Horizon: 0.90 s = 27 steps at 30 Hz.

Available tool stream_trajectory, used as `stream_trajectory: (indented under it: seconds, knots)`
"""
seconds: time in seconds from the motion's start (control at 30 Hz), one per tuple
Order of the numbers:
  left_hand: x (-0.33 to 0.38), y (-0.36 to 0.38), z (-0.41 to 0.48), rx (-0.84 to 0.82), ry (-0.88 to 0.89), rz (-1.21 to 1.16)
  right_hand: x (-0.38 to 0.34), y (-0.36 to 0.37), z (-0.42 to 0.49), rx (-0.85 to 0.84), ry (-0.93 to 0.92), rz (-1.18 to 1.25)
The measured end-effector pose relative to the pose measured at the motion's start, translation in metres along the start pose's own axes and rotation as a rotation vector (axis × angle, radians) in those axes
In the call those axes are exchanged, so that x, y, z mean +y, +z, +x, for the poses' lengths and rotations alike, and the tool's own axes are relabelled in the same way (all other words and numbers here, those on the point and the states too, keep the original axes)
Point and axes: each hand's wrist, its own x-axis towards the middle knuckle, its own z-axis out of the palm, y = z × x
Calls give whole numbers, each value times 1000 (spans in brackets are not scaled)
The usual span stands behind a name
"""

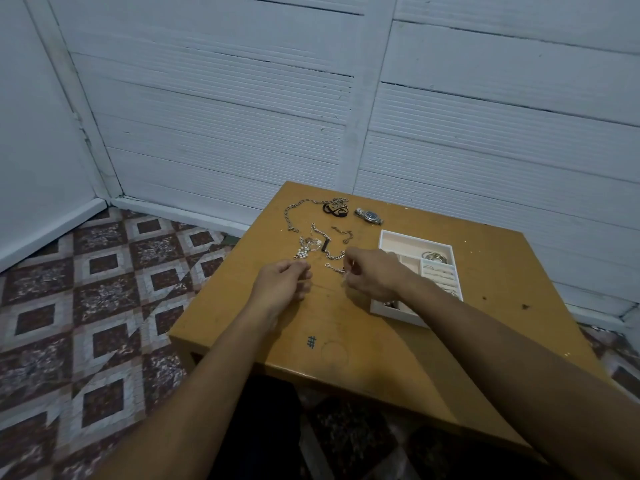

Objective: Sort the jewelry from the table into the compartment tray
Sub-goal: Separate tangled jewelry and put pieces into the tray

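Loose jewelry lies on the wooden table (381, 341): a long silver chain (294, 211), a black band (334, 210), a wristwatch (369, 216), a pearl cluster piece (304, 249) and a thin chain (332, 256). The white compartment tray (412, 239) stands at the right with bangles (434, 257) and rings (438, 271) inside. My right hand (372, 273) pinches a small silver piece beside the thin chain's near end. My left hand (282, 278) rests on the table with fingers curled, and whether it holds anything is hidden.
The table stands by a white panelled wall (242, 116). Patterned tile floor (86, 289) lies to the left. A small blue mark (311, 342) is on the tabletop near me. My right forearm crosses over the tray's near corner.
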Motion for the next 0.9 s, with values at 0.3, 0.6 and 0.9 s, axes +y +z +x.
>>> stream_trajectory:
  seconds: [0.3, 0.6, 0.9]
  knots:
    - [-6, 32, -6, -90, -155, -265, 1, -42, -20, -86, 3, 385]
    - [0, 60, -13, -183, -236, -435, 18, -62, -37, -120, 38, 439]
    - [-2, 93, -31, -323, -360, -623, 32, -59, -56, -11, 51, 256]
